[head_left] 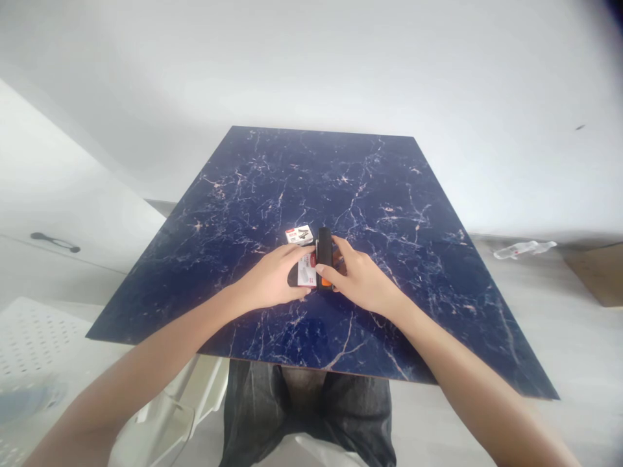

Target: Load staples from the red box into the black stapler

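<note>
Close to the middle of the dark blue table (350,188), my right hand (357,275) grips a black stapler (324,250) with an orange patch at its near end. The thumb lies across its top and the fingers are on its right side. Curved around a small white and red box (307,271), my left hand (275,277) holds it right beside the stapler. A dark rounded piece shows under that box, mostly hidden by the hand. Just beyond the left fingers lies another small white box (299,235) with a stapler-like picture on it.
The table has a pale veined marble pattern, and its far edge faces a white wall (341,65). On the floor to the right lie a clear plastic bottle (523,249) and a brown cardboard piece (601,275). A white cabinet with a dark handle (55,243) stands left.
</note>
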Demonstrator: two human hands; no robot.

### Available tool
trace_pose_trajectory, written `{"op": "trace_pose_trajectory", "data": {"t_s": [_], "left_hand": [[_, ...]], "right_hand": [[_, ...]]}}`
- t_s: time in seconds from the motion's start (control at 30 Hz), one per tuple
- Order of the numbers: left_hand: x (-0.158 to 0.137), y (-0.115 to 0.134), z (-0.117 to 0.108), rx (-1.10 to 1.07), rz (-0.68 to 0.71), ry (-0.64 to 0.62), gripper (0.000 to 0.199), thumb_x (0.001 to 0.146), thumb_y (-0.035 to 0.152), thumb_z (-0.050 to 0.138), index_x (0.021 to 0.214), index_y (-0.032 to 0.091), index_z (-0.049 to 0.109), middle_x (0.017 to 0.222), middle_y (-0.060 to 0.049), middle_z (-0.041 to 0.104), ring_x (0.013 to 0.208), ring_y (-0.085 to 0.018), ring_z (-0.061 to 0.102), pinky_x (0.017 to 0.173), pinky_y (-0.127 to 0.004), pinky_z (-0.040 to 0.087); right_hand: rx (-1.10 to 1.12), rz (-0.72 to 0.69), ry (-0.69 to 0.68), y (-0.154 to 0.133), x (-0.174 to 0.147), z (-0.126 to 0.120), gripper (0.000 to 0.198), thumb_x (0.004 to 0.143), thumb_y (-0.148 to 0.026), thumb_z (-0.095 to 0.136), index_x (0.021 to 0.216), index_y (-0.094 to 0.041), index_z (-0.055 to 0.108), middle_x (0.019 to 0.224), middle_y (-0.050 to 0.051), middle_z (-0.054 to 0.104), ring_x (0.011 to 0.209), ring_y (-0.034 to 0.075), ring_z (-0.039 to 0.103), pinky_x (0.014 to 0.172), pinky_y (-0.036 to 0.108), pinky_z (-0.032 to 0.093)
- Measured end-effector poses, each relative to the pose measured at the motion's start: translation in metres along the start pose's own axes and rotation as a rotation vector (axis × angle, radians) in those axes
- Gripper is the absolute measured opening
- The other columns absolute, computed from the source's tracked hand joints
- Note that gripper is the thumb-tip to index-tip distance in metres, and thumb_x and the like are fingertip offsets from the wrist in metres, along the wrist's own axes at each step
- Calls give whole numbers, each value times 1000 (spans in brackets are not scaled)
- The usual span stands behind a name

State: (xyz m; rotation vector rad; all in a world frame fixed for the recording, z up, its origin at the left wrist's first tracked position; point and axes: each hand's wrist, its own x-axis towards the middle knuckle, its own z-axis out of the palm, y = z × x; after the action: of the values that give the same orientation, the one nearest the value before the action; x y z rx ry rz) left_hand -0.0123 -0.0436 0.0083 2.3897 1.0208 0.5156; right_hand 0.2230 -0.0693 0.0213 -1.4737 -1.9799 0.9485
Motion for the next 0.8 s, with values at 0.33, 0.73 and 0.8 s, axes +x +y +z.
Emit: {"op": "trace_pose_trajectory", "data": {"t_s": [0.33,0.73,0.8], "left_hand": [[3,-15,-20,88,-8,209,46,102,35,57,147,25,55,148,-11,58,134,-30,56,114,-52,47],[10,-27,-13,118,-2,22,57,96,11,43,149,24,59,108,-7,68,100,-26,54,98,-46,47],[8,-25,-14,86,15,-20,64,93,10,44,154,25,54,112,-6,67,104,-26,54,100,-47,48]], "right_hand": [[6,9,2,1,1,0,57,99,-41,65,151,-24,46,108,7,78,88,26,78,82,40,59],[4,6,3,0,1,0,58,99,-41,64,151,-21,46,107,7,78,89,26,78,85,42,58],[6,9,0,-1,0,-1,60,100,-42,64,152,-21,44,107,7,78,88,26,78,84,42,58]]}}
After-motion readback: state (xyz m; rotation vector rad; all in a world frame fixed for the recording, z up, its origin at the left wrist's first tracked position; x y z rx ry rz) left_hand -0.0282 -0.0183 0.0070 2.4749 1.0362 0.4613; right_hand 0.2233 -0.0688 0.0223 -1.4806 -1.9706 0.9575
